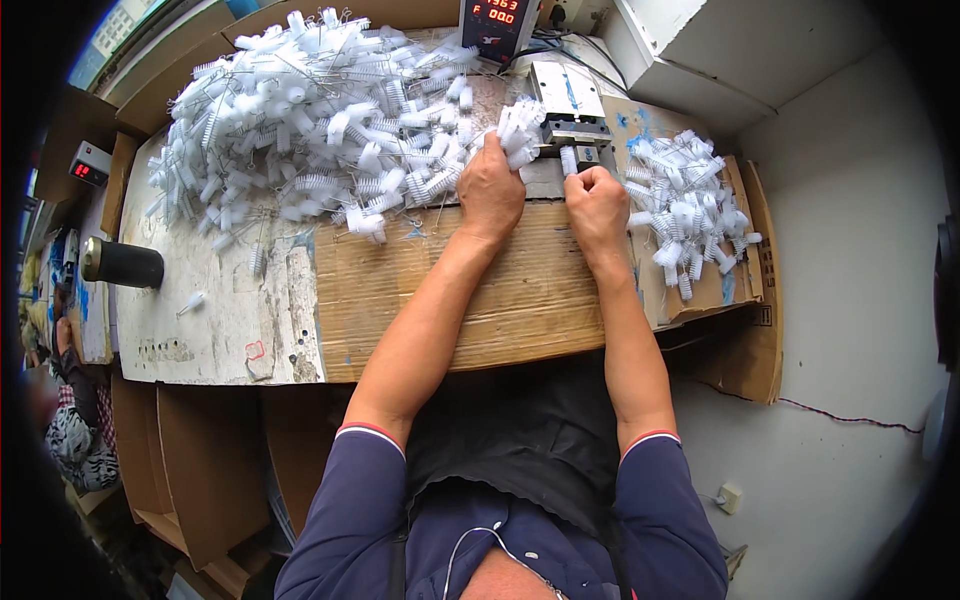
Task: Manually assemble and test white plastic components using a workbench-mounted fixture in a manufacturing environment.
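Observation:
My left hand is closed around a bunch of small white bristle brushes, at the right edge of a large heap. My right hand pinches a single white brush, which points away from me and sits against the front of a metal clamp-like fixture. Whether the brush's tip touches the fixture's jaw I cannot tell. The large heap of white brushes, with thin wire stems and loops, spreads over the left and back of the table. Right of my right hand lies a smaller pile of brushes.
Cardboard covers the table's front middle. A box with a red display stands at the back, cables beside it. A black cylinder and one loose brush lie at left. A cardboard wall edges the right pile. Another person works far left.

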The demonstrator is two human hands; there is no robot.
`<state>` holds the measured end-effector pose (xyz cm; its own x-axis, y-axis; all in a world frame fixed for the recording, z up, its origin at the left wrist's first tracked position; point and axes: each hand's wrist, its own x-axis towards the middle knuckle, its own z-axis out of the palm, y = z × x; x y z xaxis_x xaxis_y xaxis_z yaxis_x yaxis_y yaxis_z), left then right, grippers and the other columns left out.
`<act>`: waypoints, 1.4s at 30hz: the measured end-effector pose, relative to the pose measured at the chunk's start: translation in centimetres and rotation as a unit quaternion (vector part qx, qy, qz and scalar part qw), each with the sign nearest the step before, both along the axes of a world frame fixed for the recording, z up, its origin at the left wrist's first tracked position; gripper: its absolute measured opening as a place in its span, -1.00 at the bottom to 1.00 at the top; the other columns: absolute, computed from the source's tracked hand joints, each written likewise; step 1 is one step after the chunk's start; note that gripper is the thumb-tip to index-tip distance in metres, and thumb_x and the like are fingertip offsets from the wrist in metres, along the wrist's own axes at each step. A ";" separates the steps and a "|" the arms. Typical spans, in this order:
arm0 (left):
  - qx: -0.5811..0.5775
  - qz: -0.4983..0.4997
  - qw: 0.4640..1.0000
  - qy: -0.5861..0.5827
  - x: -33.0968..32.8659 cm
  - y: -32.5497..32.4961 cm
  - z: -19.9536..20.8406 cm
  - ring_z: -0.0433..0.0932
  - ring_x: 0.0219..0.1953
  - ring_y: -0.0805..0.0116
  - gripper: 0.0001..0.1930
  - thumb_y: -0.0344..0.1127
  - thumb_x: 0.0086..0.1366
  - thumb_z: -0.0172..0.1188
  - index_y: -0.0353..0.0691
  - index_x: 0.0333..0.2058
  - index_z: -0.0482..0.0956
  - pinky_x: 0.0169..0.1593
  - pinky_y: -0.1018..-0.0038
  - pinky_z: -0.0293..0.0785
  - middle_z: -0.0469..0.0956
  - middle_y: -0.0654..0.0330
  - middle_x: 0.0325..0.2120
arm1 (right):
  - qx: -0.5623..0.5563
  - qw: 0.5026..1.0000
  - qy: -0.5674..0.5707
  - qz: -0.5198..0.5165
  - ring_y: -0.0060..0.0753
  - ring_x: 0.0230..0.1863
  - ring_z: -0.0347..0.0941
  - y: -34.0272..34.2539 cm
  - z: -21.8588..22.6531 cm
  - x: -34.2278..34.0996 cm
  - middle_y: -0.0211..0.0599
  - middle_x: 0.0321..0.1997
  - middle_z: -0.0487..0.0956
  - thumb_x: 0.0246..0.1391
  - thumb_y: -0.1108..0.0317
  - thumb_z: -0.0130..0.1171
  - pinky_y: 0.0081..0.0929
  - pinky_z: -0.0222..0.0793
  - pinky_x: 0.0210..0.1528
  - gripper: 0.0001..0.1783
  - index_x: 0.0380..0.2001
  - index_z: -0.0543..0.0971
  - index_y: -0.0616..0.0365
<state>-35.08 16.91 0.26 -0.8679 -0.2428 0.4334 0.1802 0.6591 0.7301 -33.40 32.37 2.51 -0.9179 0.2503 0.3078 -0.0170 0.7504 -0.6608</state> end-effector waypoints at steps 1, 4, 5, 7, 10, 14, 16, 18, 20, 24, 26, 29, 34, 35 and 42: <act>0.000 0.001 1.000 -0.002 0.1 0.0 0.1 0.65 -0.26 -0.30 -0.67 -0.47 0.24 0.24 -0.37 -0.04 0.44 -0.18 -0.06 0.53 0.65 -0.22 -0.36 | 0.000 1.000 0.008 -0.011 0.08 -0.43 0.66 -0.3 0.0 -0.2 0.01 -0.51 0.67 0.09 0.27 0.27 -0.11 0.54 -0.30 -0.77 -0.53 0.67 0.19; 0.016 -0.003 1.000 -0.010 0.3 -0.1 0.1 0.65 -0.25 -0.29 -0.65 -0.47 0.24 0.23 -0.38 -0.01 0.44 -0.16 -0.06 0.53 0.65 -0.22 -0.35 | 0.004 0.999 0.014 -0.029 0.09 -0.43 0.65 -0.9 0.0 -0.3 0.02 -0.52 0.66 0.08 0.26 0.25 -0.10 0.55 -0.29 -0.76 -0.55 0.66 0.19; 0.016 0.000 1.000 0.004 0.2 -0.1 0.0 0.64 -0.26 -0.23 -0.65 -0.51 0.20 0.19 -0.37 -0.02 0.44 -0.16 -0.02 0.53 0.64 -0.17 -0.36 | 0.006 0.999 0.013 -0.036 0.09 -0.43 0.65 -1.1 0.0 -0.3 0.02 -0.53 0.66 0.08 0.26 0.25 -0.10 0.55 -0.28 -0.75 -0.56 0.66 0.19; 0.017 0.003 1.000 0.017 0.2 -0.2 -0.1 0.63 -0.26 -0.17 -0.65 -0.54 0.17 0.14 -0.37 -0.03 0.44 -0.16 0.01 0.53 0.63 -0.13 -0.36 | 0.009 0.999 0.008 -0.035 0.09 -0.43 0.65 -1.3 0.0 -0.3 0.02 -0.52 0.66 0.08 0.27 0.24 -0.10 0.55 -0.28 -0.76 -0.56 0.66 0.20; 0.005 0.010 0.998 0.060 0.2 -0.1 -0.1 0.61 -0.22 -0.16 -0.67 -0.56 0.16 0.13 -0.36 -0.06 0.45 -0.13 0.03 0.53 0.62 -0.12 -0.32 | 0.015 0.999 0.003 -0.032 0.08 -0.43 0.65 -1.2 0.1 -0.4 0.01 -0.51 0.67 0.08 0.27 0.24 -0.11 0.55 -0.27 -0.76 -0.55 0.66 0.20; -0.023 -0.012 0.992 0.124 -0.1 -0.1 -0.2 0.59 -0.14 -0.18 -0.66 -0.60 0.16 0.11 -0.40 -0.05 0.47 -0.04 0.03 0.49 0.62 -0.13 -0.25 | 0.008 1.000 -0.021 -0.021 0.05 -0.41 0.66 -1.1 0.5 -0.5 -0.03 -0.48 0.68 0.13 0.21 0.29 -0.12 0.54 -0.26 -0.73 -0.52 0.68 0.18; -0.036 -0.021 0.991 0.124 -0.2 -0.1 -0.2 0.58 -0.12 -0.16 -0.66 -0.62 0.14 0.10 -0.39 -0.07 0.48 -0.01 0.04 0.47 0.63 -0.11 -0.25 | 0.006 1.000 -0.013 -0.011 0.05 -0.40 0.66 -1.0 0.3 -0.5 -0.03 -0.48 0.68 0.15 0.18 0.30 -0.11 0.54 -0.26 -0.72 -0.50 0.69 0.17; -0.044 -0.051 0.994 0.091 -0.3 -0.1 -0.1 0.56 -0.09 -0.16 -0.65 -0.63 0.11 0.08 -0.39 -0.07 0.49 0.04 0.04 0.44 0.63 -0.12 -0.24 | 0.003 1.000 -0.005 -0.002 0.05 -0.40 0.66 -0.7 0.0 -0.6 -0.04 -0.47 0.69 0.17 0.15 0.31 -0.11 0.54 -0.26 -0.70 -0.48 0.69 0.17; -0.043 -0.049 0.994 0.092 -0.3 -0.1 -0.2 0.55 -0.08 -0.16 -0.64 -0.63 0.11 0.08 -0.39 -0.06 0.49 0.04 0.05 0.43 0.63 -0.12 -0.23 | 0.002 1.000 0.000 0.001 0.05 -0.39 0.66 -0.7 -0.2 -0.4 -0.05 -0.47 0.69 0.19 0.13 0.32 -0.09 0.53 -0.26 -0.69 -0.46 0.70 0.16; -0.034 -0.039 0.994 0.101 -0.3 0.0 -0.4 0.54 -0.06 -0.17 -0.64 -0.64 0.11 0.07 -0.40 -0.06 0.49 0.05 0.04 0.44 0.62 -0.13 -0.22 | 0.017 1.000 0.006 -0.019 0.06 -0.38 0.66 -1.0 -0.4 -0.5 -0.05 -0.47 0.69 0.19 0.12 0.32 -0.09 0.53 -0.25 -0.68 -0.46 0.69 0.16; -0.026 -0.036 0.993 0.106 -0.3 -0.1 -0.5 0.54 -0.05 -0.17 -0.64 -0.65 0.11 0.06 -0.40 -0.07 0.49 0.05 0.04 0.44 0.62 -0.13 -0.21 | 0.022 0.999 0.003 -0.035 0.06 -0.38 0.66 -1.2 -0.4 -0.4 -0.04 -0.47 0.69 0.19 0.11 0.33 -0.09 0.52 -0.26 -0.67 -0.47 0.69 0.16; -0.018 -0.035 0.992 0.117 -0.4 0.0 -0.5 0.54 -0.04 -0.18 -0.65 -0.66 0.11 0.05 -0.41 -0.07 0.49 0.06 0.04 0.45 0.62 -0.14 -0.21 | 0.011 0.999 -0.002 -0.034 0.07 -0.39 0.66 -1.1 -0.2 -0.5 -0.05 -0.47 0.68 0.19 0.09 0.33 -0.09 0.51 -0.27 -0.65 -0.48 0.69 0.15; -0.026 -0.036 0.993 0.113 -0.4 0.0 -0.6 0.53 -0.03 -0.19 -0.66 -0.67 0.11 0.04 -0.41 -0.09 0.49 0.07 0.04 0.45 0.61 -0.15 -0.20 | 0.007 1.000 0.001 -0.029 0.07 -0.40 0.65 -0.9 -0.6 -0.6 -0.05 -0.48 0.68 0.19 0.06 0.34 -0.07 0.50 -0.29 -0.64 -0.48 0.69 0.14; -0.025 -0.036 0.993 0.112 -0.5 0.0 -0.6 0.52 -0.02 -0.19 -0.66 -0.66 0.11 0.04 -0.41 -0.09 0.48 0.07 0.04 0.45 0.60 -0.16 -0.19 | 0.014 0.999 0.000 -0.031 0.08 -0.40 0.64 -1.0 -0.7 -0.5 -0.06 -0.48 0.68 0.19 0.05 0.35 -0.06 0.49 -0.29 -0.64 -0.48 0.69 0.13; -0.017 -0.036 0.994 0.105 -0.3 0.0 -0.3 0.50 -0.02 -0.21 -0.64 -0.67 0.09 0.02 -0.41 -0.08 0.48 0.08 0.03 0.44 0.58 -0.17 -0.17 | 0.019 0.999 0.017 -0.043 0.07 -0.40 0.64 -1.1 -1.0 -0.7 -0.05 -0.47 0.68 0.20 0.05 0.34 -0.06 0.49 -0.29 -0.65 -0.47 0.70 0.11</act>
<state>-35.41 16.91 -0.04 -0.7717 -0.1657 0.6141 0.3740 0.6627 0.6488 -34.12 31.28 1.53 -0.8829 0.3148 0.3484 0.0267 0.7744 -0.6321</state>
